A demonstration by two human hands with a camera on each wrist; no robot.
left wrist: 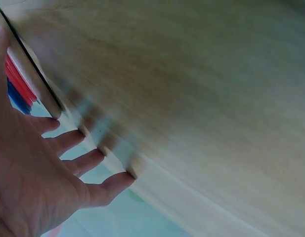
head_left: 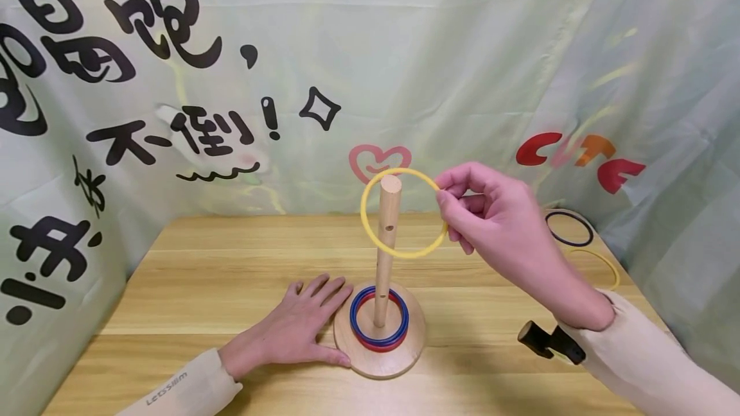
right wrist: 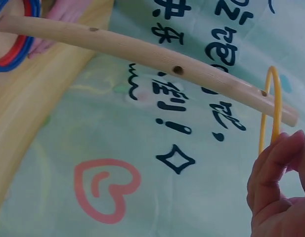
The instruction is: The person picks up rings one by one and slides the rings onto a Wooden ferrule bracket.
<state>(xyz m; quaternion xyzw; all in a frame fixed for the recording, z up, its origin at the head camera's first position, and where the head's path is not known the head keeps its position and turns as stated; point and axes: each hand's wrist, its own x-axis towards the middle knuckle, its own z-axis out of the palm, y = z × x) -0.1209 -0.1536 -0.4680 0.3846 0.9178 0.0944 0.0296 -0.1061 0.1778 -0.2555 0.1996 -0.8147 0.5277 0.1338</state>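
Note:
A wooden post stands upright on a round wooden base. Blue rings lie over a red ring around its foot. My right hand pinches a yellow ring by its right side, between thumb and fingers. That ring encircles the post just below its top, as the right wrist view shows with the ring. Flat beside the base, my left hand spreads its fingers on the table, its thumb touching the base's edge. In the left wrist view, fingertips meet the tabletop.
On the wooden table, a dark blue ring and another yellow ring lie at the far right, the latter partly behind my right forearm. A printed curtain hangs behind the table and along both sides.

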